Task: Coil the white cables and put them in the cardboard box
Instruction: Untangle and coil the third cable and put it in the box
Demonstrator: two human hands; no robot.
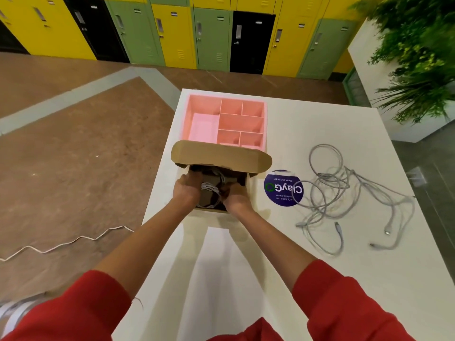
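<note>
From the head camera, both hands reached into the open brown cardboard box [219, 153], which sat on the white tabletop [320, 279] with its flap standing up on the far side. A coiled white cable [211, 188] lay inside the box, between the two hands. The right hand [236, 196] had its fingers curled onto the right side of the coil, gripping it. The left hand [186, 190] rested at the box's left edge with its fingers dipping inside and hidden, so its grip could not be told. Red sleeves were pushed up both forearms.

Right of the box, a loose tangle of pale white cables [344, 193] sprawled on the tabletop, one loop crossing a round dark-blue sticker [278, 193] stuck just beside the box. Touching the box's far side stood a pink plastic tray [204, 126] with dividers. On the brown floor to the left lay a thin white cord [61, 244]. Yellow, green and black lockers [172, 33] lined the far wall, with green plants [418, 57] at far right.
</note>
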